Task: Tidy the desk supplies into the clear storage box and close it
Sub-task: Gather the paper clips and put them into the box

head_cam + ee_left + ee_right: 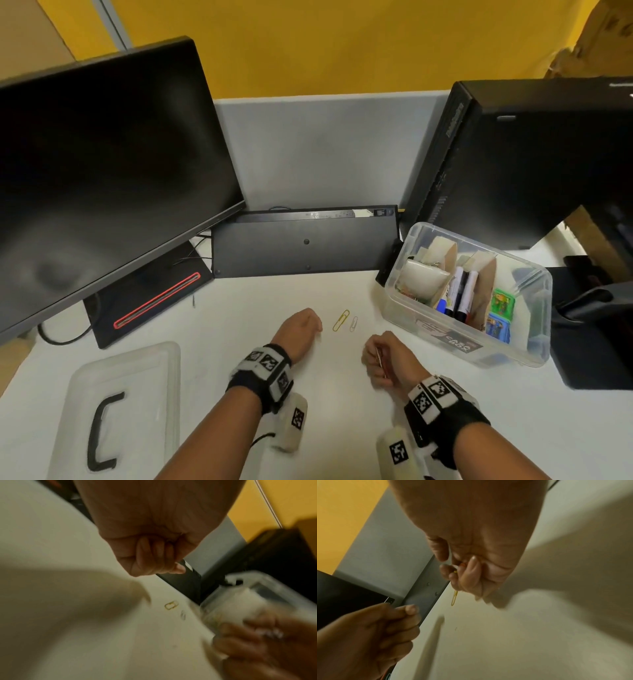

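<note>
Well back on the white desk [239, 325] stand a dark monitor [102, 164], a black computer tower [534, 154] and an upturned keyboard [305, 243]. Nearer, the clear storage box [469, 342] sits open at the right with markers and other supplies inside, its lid [137, 383] lying flat well apart at the left. Between them, the left hand [301, 330] is curled into an empty fist, while the right hand [387, 358] is curled around a few paper clips. Just ahead lie a yellow paper clip [341, 320] and a smaller silver paper clip [354, 323], side by side.
</note>
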Demonstrator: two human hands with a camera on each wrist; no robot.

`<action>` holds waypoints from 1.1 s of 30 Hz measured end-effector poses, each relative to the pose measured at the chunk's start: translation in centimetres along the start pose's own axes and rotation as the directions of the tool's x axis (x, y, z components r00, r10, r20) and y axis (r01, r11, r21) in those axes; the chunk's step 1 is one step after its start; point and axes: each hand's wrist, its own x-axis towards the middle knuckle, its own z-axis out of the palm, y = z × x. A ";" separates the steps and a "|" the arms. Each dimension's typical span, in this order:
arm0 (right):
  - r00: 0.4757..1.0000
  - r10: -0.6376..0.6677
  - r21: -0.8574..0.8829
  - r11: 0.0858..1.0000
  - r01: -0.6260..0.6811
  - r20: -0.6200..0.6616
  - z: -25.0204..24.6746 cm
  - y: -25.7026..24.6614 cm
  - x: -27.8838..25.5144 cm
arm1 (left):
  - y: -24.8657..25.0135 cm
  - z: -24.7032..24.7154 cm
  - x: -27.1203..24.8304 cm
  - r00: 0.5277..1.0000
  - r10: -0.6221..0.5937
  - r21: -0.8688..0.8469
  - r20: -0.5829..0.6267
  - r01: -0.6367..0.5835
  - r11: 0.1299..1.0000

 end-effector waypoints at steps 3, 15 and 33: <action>0.996 -0.001 -0.094 0.996 -0.007 -0.087 -0.4 -0.3 0.3 | 0.6 1.6 2.0 0.998 -0.060 0.345 -0.004 0.058 0.937; 0.923 -0.380 -0.990 0.137 -0.017 -0.068 0.9 -1.5 2.1 | 2.4 4.4 3.0 0.983 -0.177 0.527 0.046 0.127 0.840; 0.962 -0.218 -0.972 -0.130 -0.197 -0.166 4.2 -3.2 3.2 | -3.2 -5.0 -3.0 0.986 -0.068 -0.472 -0.152 -0.012 0.881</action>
